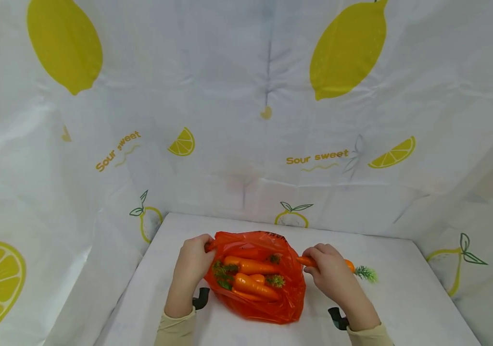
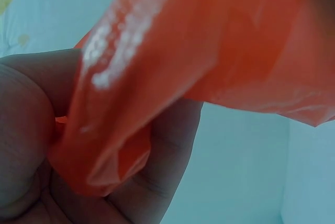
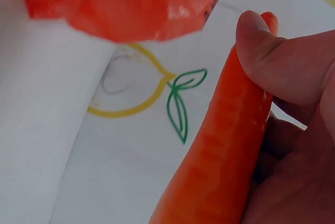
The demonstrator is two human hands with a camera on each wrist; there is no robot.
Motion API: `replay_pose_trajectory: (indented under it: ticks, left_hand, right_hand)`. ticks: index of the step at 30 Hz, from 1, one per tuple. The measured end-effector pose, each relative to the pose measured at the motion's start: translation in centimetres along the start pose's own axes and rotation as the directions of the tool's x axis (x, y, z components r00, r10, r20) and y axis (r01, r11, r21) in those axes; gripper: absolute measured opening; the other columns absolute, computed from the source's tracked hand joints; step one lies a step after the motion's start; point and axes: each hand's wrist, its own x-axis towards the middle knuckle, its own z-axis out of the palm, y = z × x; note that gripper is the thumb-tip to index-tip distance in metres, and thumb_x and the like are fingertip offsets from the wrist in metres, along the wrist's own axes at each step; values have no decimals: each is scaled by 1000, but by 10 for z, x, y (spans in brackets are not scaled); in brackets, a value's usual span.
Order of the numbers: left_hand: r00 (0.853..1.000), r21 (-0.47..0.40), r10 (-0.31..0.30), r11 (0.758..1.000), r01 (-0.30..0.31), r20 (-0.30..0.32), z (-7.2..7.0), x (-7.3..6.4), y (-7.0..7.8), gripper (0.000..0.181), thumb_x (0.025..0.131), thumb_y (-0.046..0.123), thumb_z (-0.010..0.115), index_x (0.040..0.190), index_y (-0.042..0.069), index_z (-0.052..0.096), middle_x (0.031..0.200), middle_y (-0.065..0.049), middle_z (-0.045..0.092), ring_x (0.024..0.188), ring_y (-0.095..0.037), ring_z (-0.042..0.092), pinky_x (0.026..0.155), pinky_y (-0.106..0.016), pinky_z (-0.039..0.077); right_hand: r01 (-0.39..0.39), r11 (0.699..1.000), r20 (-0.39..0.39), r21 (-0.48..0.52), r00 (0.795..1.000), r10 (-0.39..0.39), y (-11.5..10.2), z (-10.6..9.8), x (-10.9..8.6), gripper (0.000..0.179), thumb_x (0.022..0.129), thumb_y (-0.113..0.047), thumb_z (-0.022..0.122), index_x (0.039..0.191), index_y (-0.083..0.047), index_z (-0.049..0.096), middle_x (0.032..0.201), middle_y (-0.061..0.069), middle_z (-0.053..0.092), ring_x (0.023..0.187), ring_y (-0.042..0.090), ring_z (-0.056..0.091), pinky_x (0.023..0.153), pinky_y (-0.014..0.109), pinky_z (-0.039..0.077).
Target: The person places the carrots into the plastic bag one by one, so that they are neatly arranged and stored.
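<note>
A red plastic bag (image 1: 289,298) lies on the table with its mouth spread, and several carrots (image 1: 252,265) with green tops show inside it. My left hand (image 1: 194,257) grips the bag's left edge; in the left wrist view a gathered fold of the bag (image 2: 120,93) passes between thumb and fingers. Just right of the bag, my right hand (image 1: 328,269) holds a single carrot (image 3: 214,145), thumb along its upper side. That carrot's narrow tip points toward the bag and its green top (image 1: 365,274) sticks out to the right.
The white table (image 1: 142,307) runs back to a white curtain (image 1: 229,120) printed with lemons, which also rises on the left and right sides. A dark strap piece (image 1: 201,299) sits at the left wrist and another (image 1: 338,319) at the right.
</note>
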Motion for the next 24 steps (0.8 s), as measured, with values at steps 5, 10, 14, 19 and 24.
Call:
replay_pose_trajectory:
  ticks: [5,10,14,19,24]
  left_hand:
    - [1000,-8,7,1000,-7,0,1,0,-1,8,98,8,79,107,8,79,93,-5,76,82,-20,66,77,-38,65]
    - [1000,-5,10,1000,-10,4,1,0,-1,8,98,7,79,105,8,79,93,-4,76,81,-19,66,76,-37,65]
    - [1000,-3,12,1000,-12,2,2,0,-2,9,97,7,79,106,8,79,92,-4,76,81,-19,66,76,-37,64]
    - [1000,-11,15,1000,-15,-5,1,0,-1,8,98,7,79,105,8,79,92,-4,75,80,-19,65,75,-36,64]
    - [1000,-12,17,1000,-17,-10,0,0,-2,7,97,7,79,104,9,79,91,-3,75,79,-19,64,74,-36,63]
  right_hand:
    - [55,998,2,28,998,-55,-19,6,7,32,87,-10,95,115,-13,79,104,-2,71,103,19,63,93,44,63]
    - [37,999,52,39,998,-39,-35,13,12,30,89,-11,94,115,-13,79,105,-3,71,105,18,62,95,43,63]
    - [43,999,68,31,997,-45,-47,16,16,27,89,-12,94,112,-15,78,104,-4,70,104,17,60,94,42,62]
    - [99,995,56,33,993,-100,-59,20,21,26,90,-10,93,110,-17,78,104,-6,70,103,15,60,94,42,62]
    - [170,985,33,35,985,-172,-66,27,24,26,90,-8,92,111,-16,78,106,-5,71,104,15,61,95,41,62]
